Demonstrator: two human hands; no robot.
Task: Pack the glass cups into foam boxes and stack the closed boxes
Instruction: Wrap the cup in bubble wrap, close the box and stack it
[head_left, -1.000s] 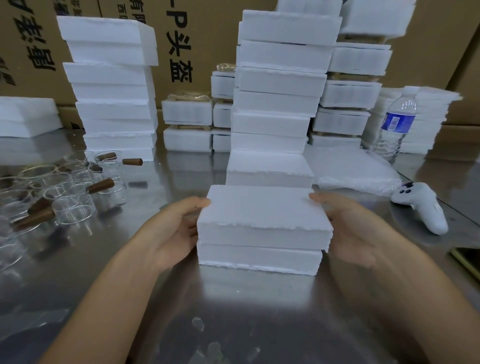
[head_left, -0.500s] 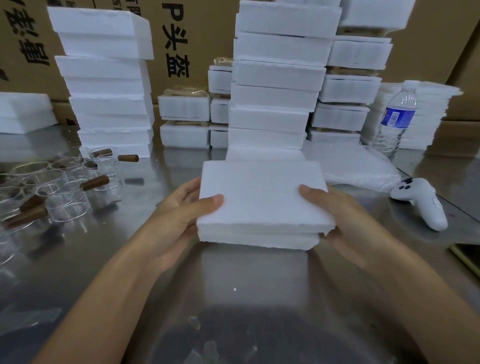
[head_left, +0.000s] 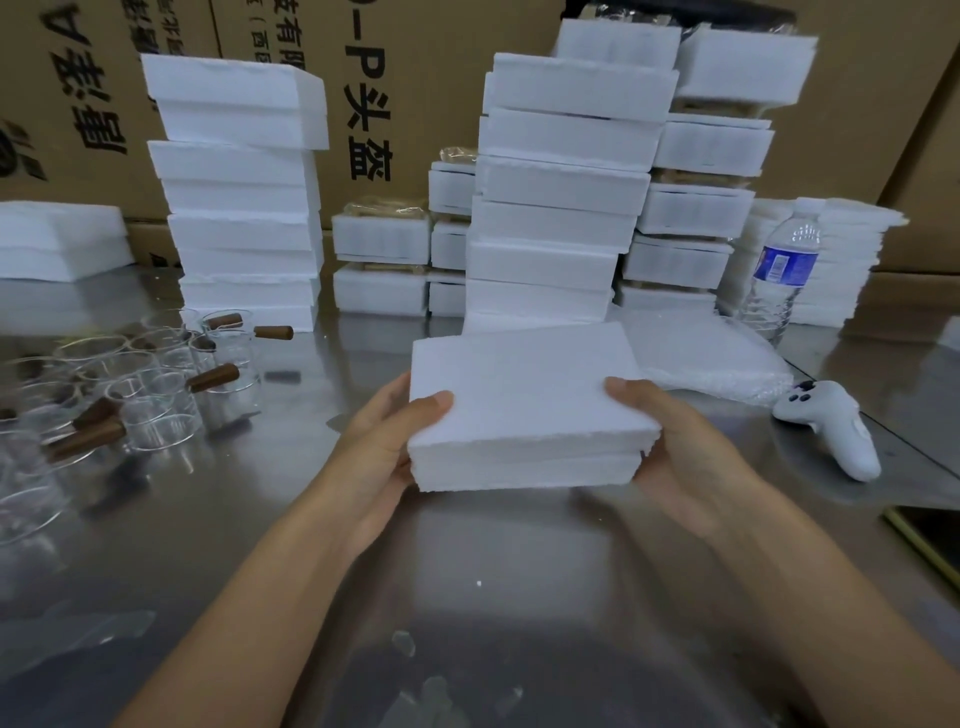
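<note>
**Above the steel table, one closed box in two hands**

Along the back, brown cartons (head_left: 415, 78) fill the wall; their black print is cut off by the frame top and by foam in front. The table (head_left: 234, 519) runs to every edge, its near part blurred and glaring.

A middle stack (head_left: 561, 182) of closed foam boxes rises past the top of the view. Its lowest layer is hidden behind the held box. A left stack (head_left: 239, 182) stands well apart from it. Lower foam trays between and behind them are partly covered, and what they contain is hard to make out.

The box (head_left: 524, 405) is held just above the table, in front of the middle stack, lid on, a seam along its near side. What it holds cannot be seen.

The left hand (head_left: 374, 457) grips its left end, thumb on the lid, fingers hidden beneath. The right hand (head_left: 691, 457) grips the right end likewise, fingers out of sight.

Crumpled clear wrap (head_left: 701, 358) lies right of the box. Glass cups (head_left: 150, 395) with brown handles crowd the far left, blurred and cut off, so their number cannot be told. A bottle (head_left: 779, 270) stands at the right, with a white controller (head_left: 826, 421) nearer.
</note>
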